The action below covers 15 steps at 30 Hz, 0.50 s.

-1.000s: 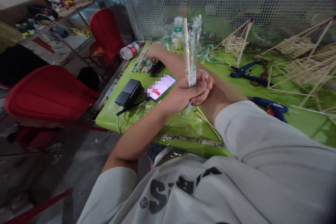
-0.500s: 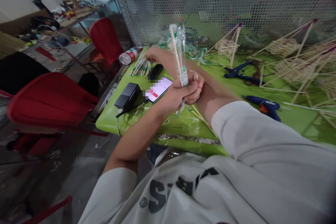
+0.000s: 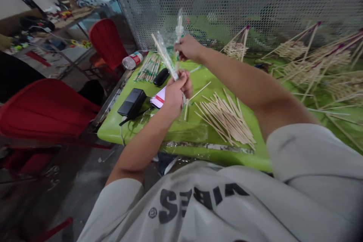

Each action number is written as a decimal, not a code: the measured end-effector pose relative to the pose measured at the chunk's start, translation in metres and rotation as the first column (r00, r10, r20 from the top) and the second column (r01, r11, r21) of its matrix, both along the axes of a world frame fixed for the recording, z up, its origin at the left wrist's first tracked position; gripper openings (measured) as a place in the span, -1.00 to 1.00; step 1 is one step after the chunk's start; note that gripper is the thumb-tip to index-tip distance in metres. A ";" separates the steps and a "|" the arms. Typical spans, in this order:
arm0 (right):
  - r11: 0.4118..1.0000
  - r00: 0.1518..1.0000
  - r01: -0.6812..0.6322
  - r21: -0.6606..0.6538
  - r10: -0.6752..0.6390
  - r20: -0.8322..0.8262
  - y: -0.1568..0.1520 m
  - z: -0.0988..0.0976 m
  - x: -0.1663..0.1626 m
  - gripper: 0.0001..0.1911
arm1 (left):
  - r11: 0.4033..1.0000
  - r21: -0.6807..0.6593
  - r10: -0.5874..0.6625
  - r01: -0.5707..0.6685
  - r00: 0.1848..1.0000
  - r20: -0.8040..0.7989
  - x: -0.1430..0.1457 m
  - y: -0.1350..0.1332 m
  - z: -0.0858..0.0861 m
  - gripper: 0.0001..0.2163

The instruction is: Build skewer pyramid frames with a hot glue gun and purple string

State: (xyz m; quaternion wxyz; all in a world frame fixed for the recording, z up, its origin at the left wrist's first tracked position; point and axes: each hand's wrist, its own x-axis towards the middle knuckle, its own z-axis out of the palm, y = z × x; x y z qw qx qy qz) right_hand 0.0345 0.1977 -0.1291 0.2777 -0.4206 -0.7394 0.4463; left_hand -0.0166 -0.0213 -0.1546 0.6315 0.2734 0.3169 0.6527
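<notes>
My left hand (image 3: 179, 90) is closed around wrapped chopsticks (image 3: 166, 56), which tilt up to the left in clear plastic. Just above and to the right, my right hand (image 3: 188, 48) pinches another wrapped chopstick packet (image 3: 179, 26), held nearly upright with its lower end close to the left hand. On the table left of my hands lies a pile of wrapped chopsticks (image 3: 149, 68) with green print. Bare chopsticks (image 3: 227, 119) are spread in a heap below my right forearm. A phone (image 3: 159, 97) is partly hidden behind my left hand.
A black power bank (image 3: 132, 103) with a cable, a small black case (image 3: 161, 77) and a plastic bottle (image 3: 132, 60) lie on the green table (image 3: 113, 128). Stick frames (image 3: 309, 51) stand at the right. Red chairs (image 3: 51, 109) are on the left; a perforated metal panel (image 3: 198, 3) rises behind.
My right hand has drawn back rightward from the wrapped pile and now holds a packet. My left hand has moved slightly left and up with its chopsticks. The heap of bare chopsticks is uncovered.
</notes>
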 end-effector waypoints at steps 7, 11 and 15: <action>0.969 0.954 0.042 0.244 -0.112 0.280 -0.030 -0.058 0.101 -0.76 | 0.978 -0.001 0.211 -0.211 0.977 -0.020 0.012 0.012 -0.017 -0.67; 0.974 0.899 0.039 0.221 -0.131 0.417 -0.046 -0.086 0.093 -0.82 | 0.954 0.066 0.297 -0.291 0.950 -0.094 0.011 0.020 -0.028 -0.67; 0.966 0.882 -0.006 0.258 -0.117 0.457 -0.050 -0.073 0.087 -0.81 | 0.931 0.108 0.363 -0.348 0.913 -0.189 0.005 0.029 -0.034 -0.67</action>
